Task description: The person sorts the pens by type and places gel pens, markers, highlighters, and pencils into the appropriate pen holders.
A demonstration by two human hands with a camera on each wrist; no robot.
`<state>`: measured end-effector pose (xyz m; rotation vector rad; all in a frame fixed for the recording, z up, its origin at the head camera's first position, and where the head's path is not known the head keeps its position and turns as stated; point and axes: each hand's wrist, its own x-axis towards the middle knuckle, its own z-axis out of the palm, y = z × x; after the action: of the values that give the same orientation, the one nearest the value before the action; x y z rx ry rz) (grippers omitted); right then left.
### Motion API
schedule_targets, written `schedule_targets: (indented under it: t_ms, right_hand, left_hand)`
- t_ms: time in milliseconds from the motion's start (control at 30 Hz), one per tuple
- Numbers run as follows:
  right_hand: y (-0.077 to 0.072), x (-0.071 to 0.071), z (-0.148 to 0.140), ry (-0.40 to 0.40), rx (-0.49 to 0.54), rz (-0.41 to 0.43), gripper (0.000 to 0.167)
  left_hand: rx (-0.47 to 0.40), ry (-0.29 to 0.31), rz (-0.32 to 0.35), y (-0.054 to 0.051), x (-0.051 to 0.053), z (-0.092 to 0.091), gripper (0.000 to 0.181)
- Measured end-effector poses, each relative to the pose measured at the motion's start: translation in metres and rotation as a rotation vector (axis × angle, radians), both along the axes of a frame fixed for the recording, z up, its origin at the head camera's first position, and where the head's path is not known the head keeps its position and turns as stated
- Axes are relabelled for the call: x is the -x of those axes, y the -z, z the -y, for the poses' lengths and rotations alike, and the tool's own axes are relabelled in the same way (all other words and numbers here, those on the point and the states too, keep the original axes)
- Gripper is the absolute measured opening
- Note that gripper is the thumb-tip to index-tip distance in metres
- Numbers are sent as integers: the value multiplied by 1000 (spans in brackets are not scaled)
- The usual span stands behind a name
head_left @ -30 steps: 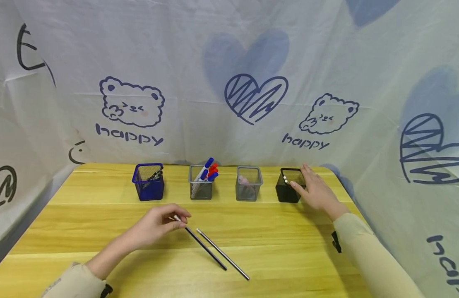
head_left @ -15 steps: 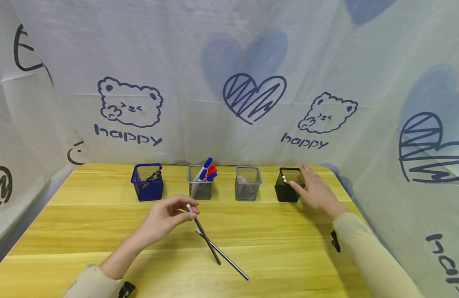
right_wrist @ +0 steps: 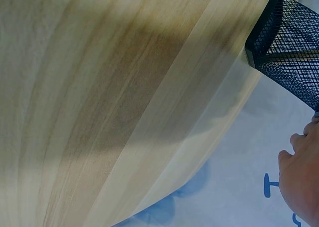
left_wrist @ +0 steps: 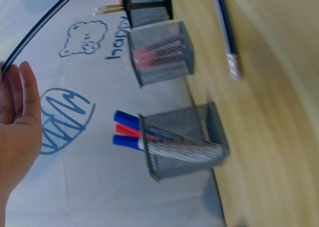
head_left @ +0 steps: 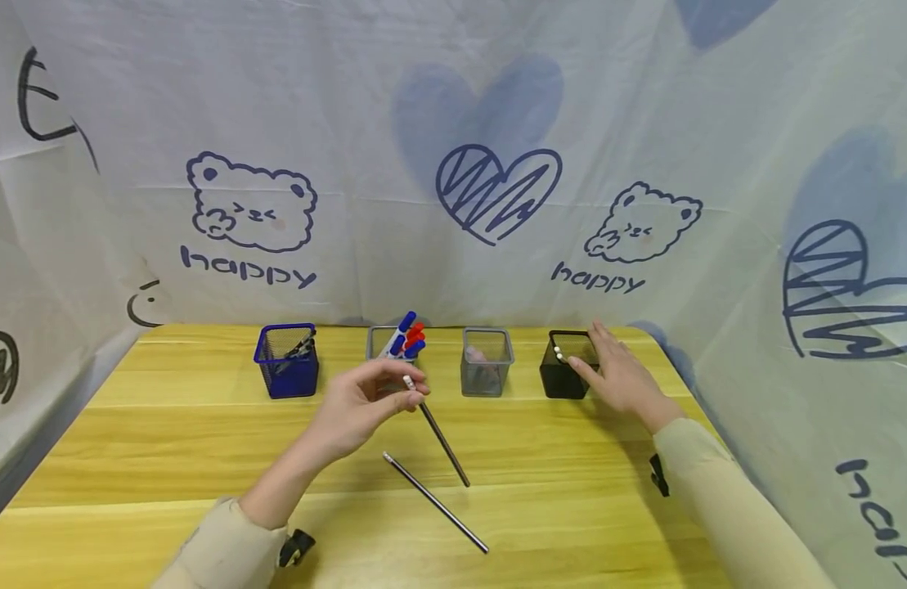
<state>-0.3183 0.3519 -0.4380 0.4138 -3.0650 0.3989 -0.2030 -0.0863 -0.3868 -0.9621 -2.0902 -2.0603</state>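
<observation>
My left hand (head_left: 368, 405) pinches a dark pencil (head_left: 444, 446) close to its white eraser end. The pencil slants down to the right, above the table. A second dark pencil (head_left: 437, 503) with a whitish eraser end lies on the wood nearer to me. At the back right, my right hand (head_left: 626, 376) rests against the black mesh pen holder (head_left: 566, 383), thumb by its front rim and fingers extended along its right side. Thin sticks (left_wrist: 109, 10) with white tips lean in that holder. In the right wrist view, the fingertips are partly hidden.
Along the back edge stand a blue mesh holder (head_left: 287, 376) with black pens, a grey one (left_wrist: 187, 157) with blue- and red-capped markers, and another grey one (head_left: 485, 380) with something pink inside. A printed cloth (head_left: 365, 204) hangs behind the wooden table (head_left: 166, 466).
My left hand has moved right and toward the back, lifting its pencil away from the one on the table. The right hand has stayed at the black holder.
</observation>
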Motion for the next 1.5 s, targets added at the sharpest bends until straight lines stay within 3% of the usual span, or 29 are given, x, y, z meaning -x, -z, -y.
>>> schedule_targets:
  t_ms: [267, 533, 1000, 1300, 1500]
  right_hand:
    - [1, 1, -3, 10, -5, -3, 95]
    - [1, -1, -3, 12, -9, 6, 95]
    - [3, 2, -3, 17, 3, 0, 95]
    - [3, 3, -1, 27, 11, -3, 96]
    - [2, 3, -1, 25, 0, 1, 95]
  left_hand:
    - [-37, 1, -64, -17, 12, -28, 19]
    - [-131, -17, -128, -34, 22, -61, 17]
    - [-257, -156, -125, -55, 49, -113, 17]
    - [-261, -200, -133, -56, 73, -145, 18]
    - [-203, -196, -83, -47, 86, -161, 17]
